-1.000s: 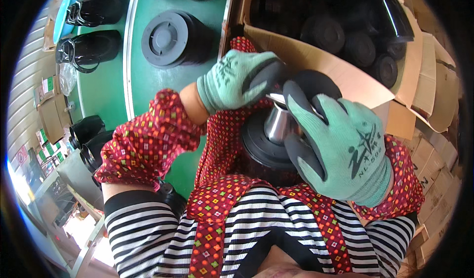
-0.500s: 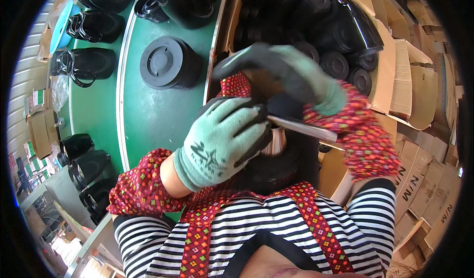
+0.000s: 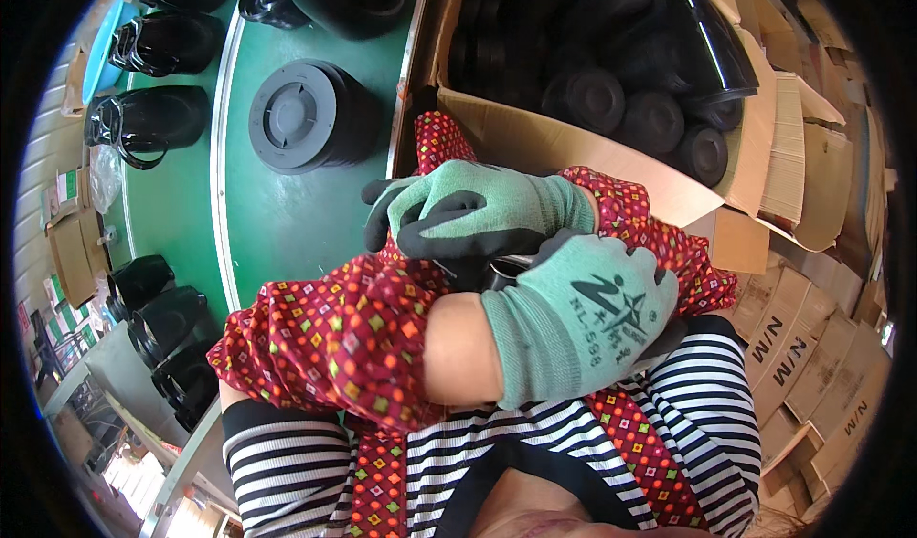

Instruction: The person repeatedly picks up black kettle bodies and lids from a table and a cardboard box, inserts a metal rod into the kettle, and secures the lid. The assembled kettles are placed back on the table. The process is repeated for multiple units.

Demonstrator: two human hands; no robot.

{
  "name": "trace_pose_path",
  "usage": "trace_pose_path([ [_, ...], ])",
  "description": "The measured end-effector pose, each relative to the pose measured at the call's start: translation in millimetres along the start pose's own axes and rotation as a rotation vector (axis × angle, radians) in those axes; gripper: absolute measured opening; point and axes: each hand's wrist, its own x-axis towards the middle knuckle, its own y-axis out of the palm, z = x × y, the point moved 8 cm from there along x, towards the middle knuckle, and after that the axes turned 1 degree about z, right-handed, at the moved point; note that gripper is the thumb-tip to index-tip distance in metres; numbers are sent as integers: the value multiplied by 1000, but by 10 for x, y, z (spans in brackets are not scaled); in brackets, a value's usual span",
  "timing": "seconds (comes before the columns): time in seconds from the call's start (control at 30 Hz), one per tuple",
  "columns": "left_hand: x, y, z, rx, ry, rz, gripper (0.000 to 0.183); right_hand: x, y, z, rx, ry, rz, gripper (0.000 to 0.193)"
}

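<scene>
Green-gloved hands, left (image 3: pixel 583 318) and right (image 3: pixel 478 209), apparently clasping 1 dark part (image 3: pixel 501 271), crowded against carton edge (image 3: pixel 564 147)

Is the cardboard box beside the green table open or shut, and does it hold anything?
Open and well filled. The cardboard box has its flaps folded outward, and round black parts pile up inside it nearly to the rim.

Both gloved hands meet before the chest — left hand (image 3: pixel 583 314) nearer, right hand (image 3: pixel 478 209) curled.
</scene>
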Motion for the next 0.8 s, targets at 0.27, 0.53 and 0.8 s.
trace_pose_path([
  [0.27, -424, -304, 14, -323, 377, -194, 40, -660, -5, 194, -928, -440, -403, 56],
  [0.53, -1321, -533, 572, -1063, 592, -433, 44, -906, -84, 561, -1009, 384, -272, 62],
  [0.8, -1046, -916, 330, -209, -294, -181, 67, -795, -168, 516, -991, 204, -210, 62],
])
